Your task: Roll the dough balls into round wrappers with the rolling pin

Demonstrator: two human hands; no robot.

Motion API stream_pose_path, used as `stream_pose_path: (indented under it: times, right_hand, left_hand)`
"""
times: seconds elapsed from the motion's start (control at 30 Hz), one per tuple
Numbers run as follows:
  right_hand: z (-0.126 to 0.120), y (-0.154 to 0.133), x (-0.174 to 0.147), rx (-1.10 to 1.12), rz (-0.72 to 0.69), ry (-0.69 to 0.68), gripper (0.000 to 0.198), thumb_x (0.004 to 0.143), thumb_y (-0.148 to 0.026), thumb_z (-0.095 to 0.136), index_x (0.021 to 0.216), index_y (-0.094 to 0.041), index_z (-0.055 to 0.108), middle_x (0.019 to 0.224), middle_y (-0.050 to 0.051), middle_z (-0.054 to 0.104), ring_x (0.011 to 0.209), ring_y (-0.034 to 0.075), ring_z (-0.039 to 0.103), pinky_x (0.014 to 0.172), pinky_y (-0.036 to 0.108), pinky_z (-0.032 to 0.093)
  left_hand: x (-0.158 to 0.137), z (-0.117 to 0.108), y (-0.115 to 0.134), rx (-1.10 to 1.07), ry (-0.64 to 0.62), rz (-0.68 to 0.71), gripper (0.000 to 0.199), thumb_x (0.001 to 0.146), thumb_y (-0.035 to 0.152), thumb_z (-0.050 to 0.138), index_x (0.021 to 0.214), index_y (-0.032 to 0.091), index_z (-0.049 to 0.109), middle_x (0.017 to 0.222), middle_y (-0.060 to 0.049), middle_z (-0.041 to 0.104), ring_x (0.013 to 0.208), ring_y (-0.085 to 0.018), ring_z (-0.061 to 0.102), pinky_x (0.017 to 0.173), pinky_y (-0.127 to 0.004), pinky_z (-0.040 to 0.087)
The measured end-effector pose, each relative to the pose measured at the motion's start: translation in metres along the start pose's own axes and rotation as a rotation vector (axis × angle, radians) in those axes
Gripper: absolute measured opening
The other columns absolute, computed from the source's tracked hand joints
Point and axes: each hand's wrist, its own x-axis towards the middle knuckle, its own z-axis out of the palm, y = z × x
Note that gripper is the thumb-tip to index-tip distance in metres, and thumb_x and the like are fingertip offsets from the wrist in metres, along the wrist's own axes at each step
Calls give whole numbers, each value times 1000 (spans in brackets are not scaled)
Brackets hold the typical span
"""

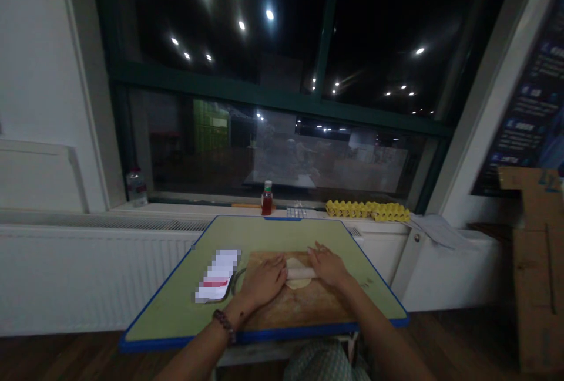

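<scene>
A pale rolling pin [300,274] lies crosswise over a flat round of dough [298,285] on a wooden board [302,310]. My left hand [265,281] is on the pin's left end, fingers pointing toward the middle. At the other end, my right hand [328,266] bears down on the pin, its fingers partly raised. Both hands hide the ends of the pin and the sides of the dough. A phone [219,275] with a lit, blurred screen rests left of the board, close to my left hand.
The board lies on a green folding table [167,310] with a blue edge. Behind it, the windowsill carries a red sauce bottle [267,199], yellow egg trays [368,211] and a clear bottle [137,187]. Cardboard [540,275] stands at the right.
</scene>
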Motion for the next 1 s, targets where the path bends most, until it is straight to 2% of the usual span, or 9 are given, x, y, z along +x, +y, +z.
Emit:
stream_pose_path:
  times: [0.07, 0.13, 0.2, 0.27, 0.33, 0.4, 0.6, 0.83, 1.0]
  right_hand:
    - [2, 8, 6, -3, 40, -9, 53, 101, -35, 19, 134, -11, 53, 141, 18, 48, 137, 22, 36, 112, 37, 28]
    - [8, 13, 11, 22, 40, -41, 51, 100, -34, 23, 136, -12, 52, 142, 16, 47, 138, 20, 35, 112, 36, 27]
    - [15, 15, 14, 62, 30, -52, 48, 99, -34, 29, 138, -16, 50, 147, 14, 42, 138, 20, 35, 112, 36, 27]
    - [21, 15, 16, 105, 8, -38, 48, 97, -36, 33, 140, -20, 47, 151, 11, 35, 138, 20, 35, 111, 37, 28]
    - [25, 15, 18, 132, -19, -32, 48, 97, -38, 32, 141, -23, 46, 152, 9, 35, 137, 19, 37, 111, 37, 27]
    - [28, 14, 20, 127, -20, -49, 50, 98, -39, 27, 142, -22, 44, 150, 9, 38, 136, 19, 38, 112, 37, 26]
    - [31, 8, 20, 19, 23, -29, 56, 99, -47, 23, 145, -20, 39, 147, 11, 42, 137, 22, 37, 112, 40, 25]
    - [29, 2, 0, 4, -75, 37, 49, 99, -28, 21, 140, -23, 47, 143, 3, 50, 132, 16, 43, 110, 34, 29]
    - [29, 1, -5, 38, -65, 48, 49, 98, -26, 22, 138, -21, 49, 142, 3, 50, 132, 16, 43, 112, 33, 28]
  left_hand:
    - [11, -5, -6, -86, -70, 2, 45, 95, 34, 32, 128, 17, 58, 137, -8, 57, 127, -21, 51, 108, -34, 37]
    - [25, -10, -9, -131, -110, 1, 44, 94, 35, 35, 127, 18, 57, 136, -7, 58, 126, -21, 51, 105, -32, 39]
    - [41, -13, -8, -75, -103, -70, 47, 93, 36, 35, 130, 14, 54, 143, -12, 50, 136, -23, 40, 109, -36, 34]
    - [56, -13, -3, -5, -107, -148, 54, 92, 38, 36, 137, 11, 46, 151, -17, 36, 142, -26, 28, 113, -41, 28]
    - [66, -9, 2, 45, -98, -187, 58, 93, 41, 34, 143, 12, 38, 156, -17, 24, 145, -27, 19, 115, -46, 22]
    - [72, -3, 7, 77, -74, -224, 60, 93, 42, 33, 145, 13, 35, 157, -15, 21, 146, -26, 15, 116, -48, 16]
    - [59, 11, 8, 110, -74, -275, 61, 96, 45, 22, 147, 13, 33, 155, -15, 26, 145, -29, 17, 114, -56, 14]
    - [42, 12, 14, 182, 5, -155, 55, 97, 37, 26, 147, 17, 33, 157, -12, 25, 146, -28, 14, 115, -56, 10]
    - [35, 16, 15, 198, 48, -110, 52, 95, 28, 28, 146, 21, 36, 155, -10, 30, 145, -28, 19, 115, -56, 16]
